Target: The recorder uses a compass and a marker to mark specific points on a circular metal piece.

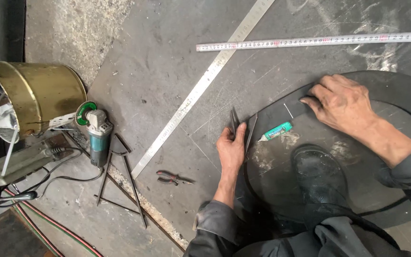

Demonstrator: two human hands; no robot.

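— What are the fingers doing?

— The left hand (230, 148) is clenched around a pair of dividers (235, 121), legs pointing to 12 o'clock, tips by the edge of the round steel disc (400, 90), apparently to scribe it. The right hand (341, 102) lies flat, fingers released, pressing the disc's rim at 1 o'clock, likely to steady it.

— And around them?

— A marker (277, 131) lies between the hands, a boot (317, 173) pins the disc, a steel ruler (200, 88) runs at 11 o'clock, and a grinder (98, 135) sits at 9.

One gold-coloured cylindrical tin can (36, 97), lying on its side, open end torn, stood far left of the black boot (319, 176). One small teal marker tube (277, 131) with white label lay just above-left of that boot.
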